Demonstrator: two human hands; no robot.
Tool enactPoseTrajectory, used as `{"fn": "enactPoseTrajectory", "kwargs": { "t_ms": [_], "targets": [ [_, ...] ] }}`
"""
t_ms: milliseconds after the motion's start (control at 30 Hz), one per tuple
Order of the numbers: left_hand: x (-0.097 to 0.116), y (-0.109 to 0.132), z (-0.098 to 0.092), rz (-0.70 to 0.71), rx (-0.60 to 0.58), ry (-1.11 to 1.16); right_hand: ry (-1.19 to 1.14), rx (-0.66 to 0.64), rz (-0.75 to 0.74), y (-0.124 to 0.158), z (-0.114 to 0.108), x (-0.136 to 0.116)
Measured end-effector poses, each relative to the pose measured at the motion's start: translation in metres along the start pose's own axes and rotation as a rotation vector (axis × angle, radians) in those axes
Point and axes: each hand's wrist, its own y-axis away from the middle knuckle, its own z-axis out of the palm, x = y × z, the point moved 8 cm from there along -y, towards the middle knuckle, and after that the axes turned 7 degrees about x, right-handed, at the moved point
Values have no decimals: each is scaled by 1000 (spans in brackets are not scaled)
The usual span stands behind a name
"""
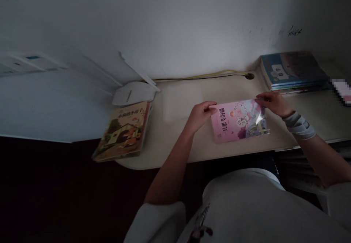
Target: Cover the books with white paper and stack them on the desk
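A pink picture book (233,122) with a glossy cover is held in both hands over the desk, its title running sideways. My left hand (201,114) pinches its upper left corner between thumb and fingers. At the upper right corner, my right hand (272,103) grips the edge the same way; a pale band wraps that wrist. Left of them lies a stack of picture books (124,131), the top one showing a small house and animals. Whether the pink book rests on the desk or is slightly lifted, I cannot tell.
Behind the left stack stands a white router-like device (134,93) with antennas against the wall. A cable (203,77) runs along the wall to a round hole (249,76). Blue-covered books (290,71) are piled at the back right. The desk's (178,133) rounded front edge is near me.
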Motion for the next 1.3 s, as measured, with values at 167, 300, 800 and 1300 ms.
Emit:
{"fn": "enactPoseTrajectory", "kwargs": {
  "t_ms": [167,300,800,1300],
  "targets": [
    [1,1,-3,-93,-41,-115,4,-150,36,0,-2,-5],
    [-3,-8,-2,-145,-38,-102,-120,-180,161,-5,12,9],
    [36,48,129,402,-214,-966,937,-84,136,-10,46,23],
    [10,38,135,332,-264,-966,561,-251,-478,57,116,-40]
  ]
}}
